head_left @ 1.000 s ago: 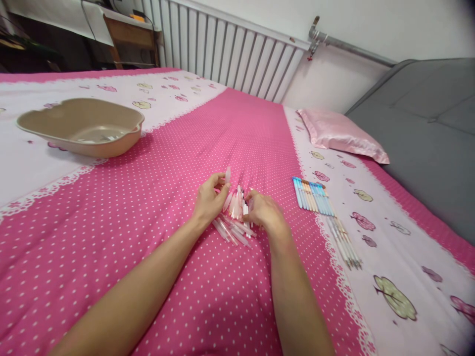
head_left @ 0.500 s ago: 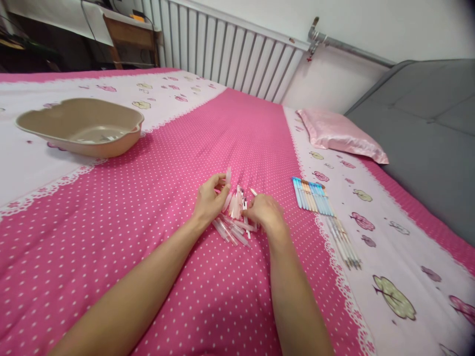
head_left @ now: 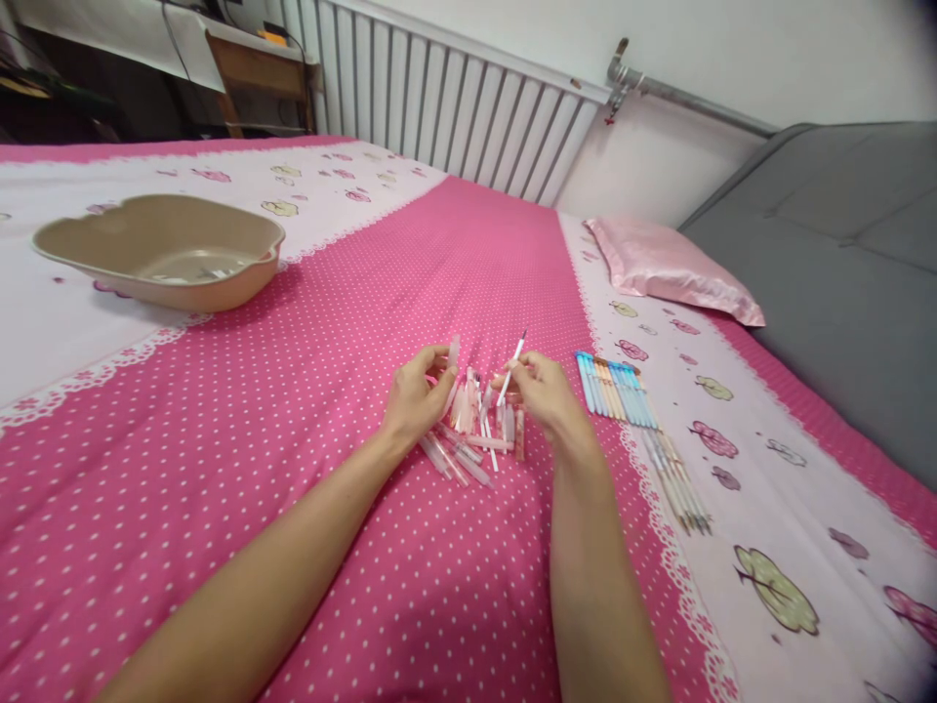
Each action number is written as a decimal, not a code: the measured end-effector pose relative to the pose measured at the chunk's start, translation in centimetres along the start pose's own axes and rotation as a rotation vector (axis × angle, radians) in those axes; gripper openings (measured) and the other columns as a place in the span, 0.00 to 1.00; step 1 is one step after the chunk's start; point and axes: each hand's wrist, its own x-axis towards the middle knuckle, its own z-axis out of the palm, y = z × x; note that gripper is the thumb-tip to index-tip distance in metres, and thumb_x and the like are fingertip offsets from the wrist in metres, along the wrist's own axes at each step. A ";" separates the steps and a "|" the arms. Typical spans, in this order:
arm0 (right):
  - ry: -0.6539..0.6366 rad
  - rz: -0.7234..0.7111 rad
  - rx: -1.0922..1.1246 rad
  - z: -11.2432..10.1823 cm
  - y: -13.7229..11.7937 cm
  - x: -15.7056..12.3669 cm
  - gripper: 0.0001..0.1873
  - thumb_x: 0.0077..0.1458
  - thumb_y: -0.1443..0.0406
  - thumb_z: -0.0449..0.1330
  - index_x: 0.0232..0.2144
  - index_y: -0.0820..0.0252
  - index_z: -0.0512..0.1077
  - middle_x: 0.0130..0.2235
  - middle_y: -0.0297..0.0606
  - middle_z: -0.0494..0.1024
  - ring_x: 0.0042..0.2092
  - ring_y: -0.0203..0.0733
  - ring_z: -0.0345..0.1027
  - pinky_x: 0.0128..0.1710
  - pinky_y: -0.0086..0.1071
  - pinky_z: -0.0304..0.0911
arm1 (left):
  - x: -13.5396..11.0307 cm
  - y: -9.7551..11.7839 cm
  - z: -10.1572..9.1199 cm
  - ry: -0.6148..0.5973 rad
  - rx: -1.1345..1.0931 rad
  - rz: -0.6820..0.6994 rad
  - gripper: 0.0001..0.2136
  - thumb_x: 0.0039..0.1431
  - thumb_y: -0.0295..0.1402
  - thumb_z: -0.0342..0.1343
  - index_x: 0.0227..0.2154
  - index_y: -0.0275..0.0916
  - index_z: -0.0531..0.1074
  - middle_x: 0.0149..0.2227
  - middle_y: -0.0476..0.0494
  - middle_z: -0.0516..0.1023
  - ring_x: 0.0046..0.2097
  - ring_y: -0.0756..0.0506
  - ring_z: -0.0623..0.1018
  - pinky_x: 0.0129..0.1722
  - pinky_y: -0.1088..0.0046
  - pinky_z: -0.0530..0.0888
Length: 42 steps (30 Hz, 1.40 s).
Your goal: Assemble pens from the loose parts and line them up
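Observation:
My left hand (head_left: 417,398) is closed around a translucent pale-pink pen barrel (head_left: 454,349), which stands upright between thumb and fingers. In my right hand (head_left: 548,392), a slim white pen refill (head_left: 514,361) with a dark tip is pinched and tilted up to the right. The two hands are a short way apart. Beneath and between them lies a loose pile of pink and clear pen parts (head_left: 479,442), with white refills (head_left: 488,430) among them. Some of the pile is hidden behind the fingers.
To the right, a row of blue and orange pens (head_left: 615,389) lies side by side, with several slim refills or pens (head_left: 677,483) below it. A beige basin (head_left: 241,296) with small pieces inside stands left. A pink pillow (head_left: 673,264) rests near the grey headboard (head_left: 827,234).
My right hand has come up from the pile and turned, now with a white refill raised in its fingers. My left hand has hardly moved and still holds the pink barrel.

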 end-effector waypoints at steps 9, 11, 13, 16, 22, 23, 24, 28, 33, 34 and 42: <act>0.142 -0.261 -0.052 -2.0 -2.9 -1.9 0.15 0.55 0.62 0.52 0.41 0.56 0.75 0.35 0.35 0.79 0.36 0.39 0.71 0.39 0.32 0.62 | -0.4 -0.1 -0.1 0.059 0.214 0.199 0.09 0.57 0.33 0.50 0.38 0.38 0.71 0.35 0.45 0.77 0.36 0.48 0.74 0.35 0.71 0.71; 0.152 -0.265 -0.128 -2.2 -3.3 -2.2 0.14 0.54 0.65 0.53 0.40 0.55 0.76 0.39 0.35 0.79 0.41 0.41 0.71 0.43 0.34 0.62 | -0.4 0.0 -0.2 0.104 0.282 0.251 0.09 0.57 0.32 0.50 0.38 0.37 0.71 0.36 0.44 0.77 0.39 0.46 0.74 0.38 0.69 0.71; 0.166 -0.272 -0.211 -2.3 -3.5 -2.5 0.14 0.53 0.66 0.53 0.40 0.53 0.76 0.41 0.35 0.79 0.44 0.42 0.71 0.46 0.36 0.61 | -0.3 0.1 -0.3 0.142 0.327 0.282 0.08 0.57 0.31 0.50 0.38 0.37 0.71 0.37 0.43 0.77 0.40 0.45 0.73 0.40 0.68 0.70; 0.168 -0.283 -0.285 -2.5 -3.8 -2.7 0.13 0.53 0.66 0.54 0.39 0.52 0.77 0.41 0.34 0.79 0.44 0.43 0.71 0.47 0.38 0.61 | -0.3 0.1 -0.4 0.162 0.366 0.312 0.08 0.56 0.28 0.50 0.38 0.37 0.72 0.36 0.44 0.77 0.40 0.45 0.72 0.41 0.67 0.69; 0.144 -0.251 -0.367 -2.5 -3.9 -2.8 0.13 0.53 0.66 0.55 0.38 0.50 0.77 0.40 0.33 0.79 0.45 0.43 0.71 0.48 0.38 0.61 | -0.2 -0.1 -0.4 0.156 0.365 0.331 0.09 0.55 0.27 0.49 0.37 0.37 0.72 0.37 0.45 0.77 0.41 0.45 0.72 0.44 0.66 0.68; 0.142 -0.247 -0.372 -2.5 -3.9 -2.8 0.13 0.53 0.66 0.55 0.38 0.50 0.77 0.40 0.32 0.79 0.45 0.43 0.71 0.48 0.38 0.61 | -0.2 -0.1 -0.4 0.155 0.363 0.331 0.09 0.55 0.27 0.49 0.38 0.38 0.72 0.37 0.45 0.77 0.41 0.45 0.72 0.44 0.66 0.68; 0.139 -0.246 -0.372 -2.5 -3.9 -2.8 0.13 0.53 0.66 0.55 0.38 0.50 0.77 0.40 0.32 0.79 0.45 0.43 0.71 0.48 0.38 0.61 | -0.2 -0.1 -0.4 0.153 0.365 0.336 0.09 0.56 0.27 0.49 0.37 0.38 0.72 0.37 0.46 0.77 0.41 0.45 0.72 0.44 0.66 0.68; 0.126 -0.236 -0.405 -2.5 -3.8 -2.8 0.13 0.54 0.66 0.55 0.39 0.50 0.77 0.40 0.33 0.79 0.45 0.43 0.70 0.48 0.37 0.60 | -0.2 0.0 -0.6 0.135 0.416 0.404 0.08 0.57 0.27 0.49 0.36 0.38 0.72 0.36 0.45 0.77 0.40 0.45 0.71 0.43 0.66 0.67; 0.142 -0.238 -0.526 -2.8 -3.5 -2.7 0.14 0.54 0.66 0.54 0.39 0.52 0.77 0.41 0.37 0.79 0.45 0.45 0.70 0.47 0.39 0.59 | -0.2 0.2 -0.7 0.074 0.510 0.489 0.10 0.58 0.28 0.47 0.38 0.37 0.72 0.36 0.43 0.76 0.40 0.44 0.70 0.42 0.66 0.67; 0.141 -0.239 -0.537 -2.8 -3.4 -2.7 0.14 0.54 0.66 0.54 0.39 0.52 0.77 0.41 0.38 0.79 0.44 0.45 0.70 0.47 0.39 0.59 | -0.2 0.2 -0.7 0.059 0.521 0.498 0.10 0.58 0.28 0.46 0.38 0.37 0.72 0.36 0.43 0.76 0.40 0.44 0.70 0.42 0.66 0.67; 0.127 -0.266 -0.538 -3.2 -3.2 -2.7 0.13 0.54 0.68 0.55 0.38 0.52 0.77 0.39 0.38 0.79 0.42 0.44 0.69 0.46 0.38 0.60 | -0.3 0.3 -0.6 -0.066 0.498 0.560 0.11 0.59 0.29 0.45 0.40 0.37 0.72 0.36 0.43 0.75 0.39 0.45 0.70 0.40 0.67 0.68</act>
